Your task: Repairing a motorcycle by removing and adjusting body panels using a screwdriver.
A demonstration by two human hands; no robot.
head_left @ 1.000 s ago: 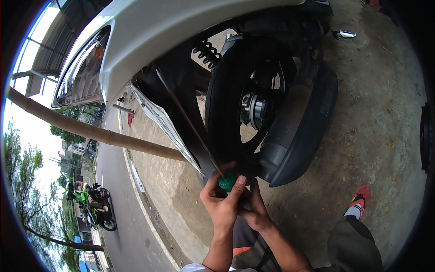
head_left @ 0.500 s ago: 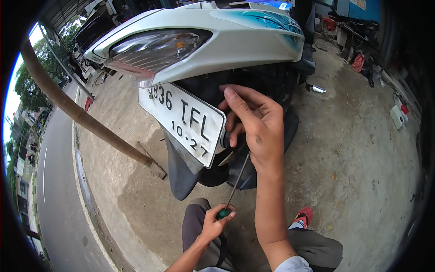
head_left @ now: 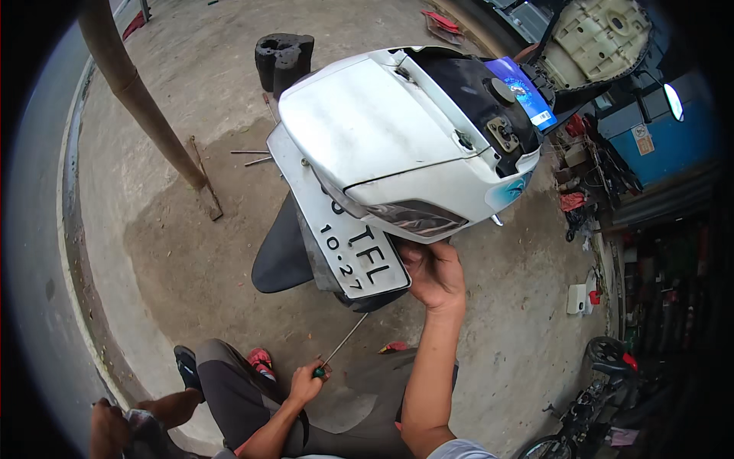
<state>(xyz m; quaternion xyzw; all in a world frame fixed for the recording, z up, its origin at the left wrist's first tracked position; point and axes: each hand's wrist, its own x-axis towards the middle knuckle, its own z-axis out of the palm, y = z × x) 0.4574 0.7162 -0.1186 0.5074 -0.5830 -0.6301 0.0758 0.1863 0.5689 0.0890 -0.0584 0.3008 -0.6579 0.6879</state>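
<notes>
My left hand [head_left: 307,384] is closed round the green handle of a screwdriver [head_left: 345,338]. Its long thin shaft slants up to the right, and its tip disappears under the rear mudguard of a scooter. Beside the lower right edge of the white licence plate [head_left: 365,264], my right hand [head_left: 437,277] reaches up under the scooter's white tail cover [head_left: 382,130]. Its fingers bend behind the plate and below the tail light [head_left: 420,218]; the fingertips are hidden, so whatever they touch does not show. A black mudguard [head_left: 281,249] juts out left of the plate.
The scooter's seat [head_left: 600,42] is raised, with a blue packet [head_left: 524,92] near the fuel cap. A bamboo pole [head_left: 145,115] leans at left. Another person's arm [head_left: 115,430] shows at lower left. Metal rods lie beyond the scooter; a motorcycle [head_left: 589,405] stands lower right.
The view has shifted, bringing the tail cover's top and raised seat into sight. My right hand has gone further in under the tail. My left hand still holds the screwdriver.
</notes>
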